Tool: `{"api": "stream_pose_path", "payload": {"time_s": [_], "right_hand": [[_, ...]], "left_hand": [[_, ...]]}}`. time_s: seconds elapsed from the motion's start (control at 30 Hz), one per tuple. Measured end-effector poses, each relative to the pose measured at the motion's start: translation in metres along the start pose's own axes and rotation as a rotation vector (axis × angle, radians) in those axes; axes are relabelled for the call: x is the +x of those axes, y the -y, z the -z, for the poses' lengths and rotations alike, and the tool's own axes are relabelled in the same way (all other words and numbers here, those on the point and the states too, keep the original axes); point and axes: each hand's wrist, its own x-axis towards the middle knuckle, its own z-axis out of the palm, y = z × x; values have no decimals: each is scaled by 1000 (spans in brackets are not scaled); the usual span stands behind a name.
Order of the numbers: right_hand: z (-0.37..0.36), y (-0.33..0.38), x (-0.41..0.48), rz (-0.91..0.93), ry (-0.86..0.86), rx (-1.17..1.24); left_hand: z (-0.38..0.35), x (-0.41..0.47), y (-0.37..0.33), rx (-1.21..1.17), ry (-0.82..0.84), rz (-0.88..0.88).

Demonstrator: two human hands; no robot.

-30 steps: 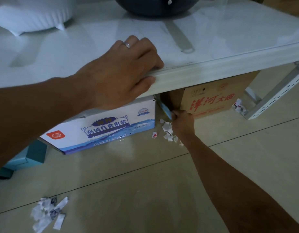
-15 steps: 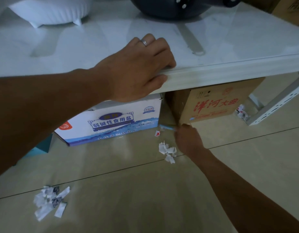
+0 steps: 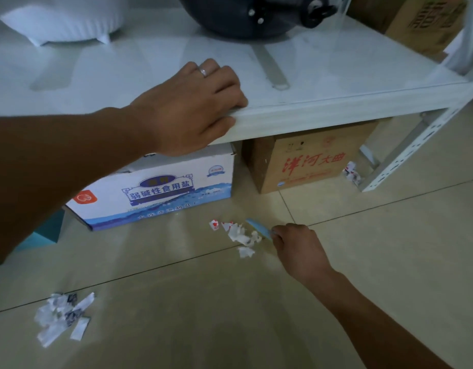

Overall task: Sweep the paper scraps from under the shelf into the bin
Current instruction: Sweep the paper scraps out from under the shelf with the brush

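Observation:
My left hand (image 3: 192,107) grips the front edge of the white shelf (image 3: 336,110), fingers on top and thumb under the lip. Low on the floor, my right hand (image 3: 296,243) is shut on a thin blue stick-like tool (image 3: 258,228) whose tip points up-left. A small heap of white paper scraps (image 3: 242,235) lies just left of that tool, in front of the two boxes. Another heap of scraps (image 3: 61,316) sits on the tiles at the lower left. A few more scraps (image 3: 351,173) lie beside the shelf's right leg. No bin is in view.
Under the shelf stand a white-and-blue carton (image 3: 161,190) and a brown cardboard box (image 3: 310,161), with a narrow gap between them. A perforated metal leg (image 3: 405,153) rises at the right. A dark wok (image 3: 251,14) and a white appliance (image 3: 65,20) sit on the shelf.
My right hand has pulled back from the gap between the boxes toward me, dragging the scraps out onto the open tiles with the blue tool. The left hand has stayed on the shelf edge.

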Motion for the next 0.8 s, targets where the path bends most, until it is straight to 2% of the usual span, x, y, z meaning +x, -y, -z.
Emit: {"api": "stream_pose_path", "payload": {"time_s": [0.2,0.37,0.43,0.6,0.8], "right_hand": [[21,-47,-50,-145,-199,268],[42,-86,-81,-507,-376,761],[44,-99,-85,-596,-429,865],[41,-89,-58,-516,-456,984],[5,-18,45,-260,-421,885]], "left_hand": [[7,0,-6,42,67,-10],[8,5,-10,75,119,-7],[9,15,-13,82,123,-11],[9,54,-21,78,172,-77],[-6,59,-23,3,135,-57]]}}
